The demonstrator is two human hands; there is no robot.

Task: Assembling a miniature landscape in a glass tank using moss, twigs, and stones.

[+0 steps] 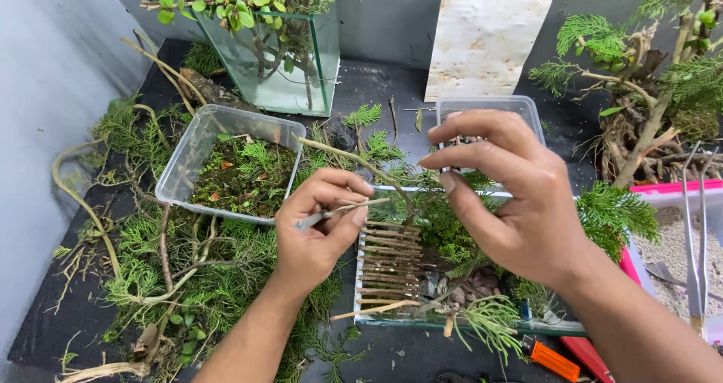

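— Head view: what is the left hand (316, 228) doing?

— It pinches a thin tool (331, 213) between thumb and fingers; I cannot tell whether it is tweezers or a stick. Its tip points away from the palm toward a slim twig (354, 161) that slants up just above the knuckles.

— And the right hand (512, 195)?

— Thumb and forefinger are pressed together in a pinch, the other fingers loose; whether anything tiny sits between them I cannot tell.

— Where is the row of sticks (388, 259)?

— Just beyond the left thumb, under and between both hands — laid like a small fence inside a shallow glass tray (452, 321) with green fronds.

— Anything else close by?

— A plastic tub of moss (241, 168) lies past the left fingers, an orange cutter (550, 359) below the right wrist, and long metal tweezers (697, 240) stand well out beyond the right forearm.
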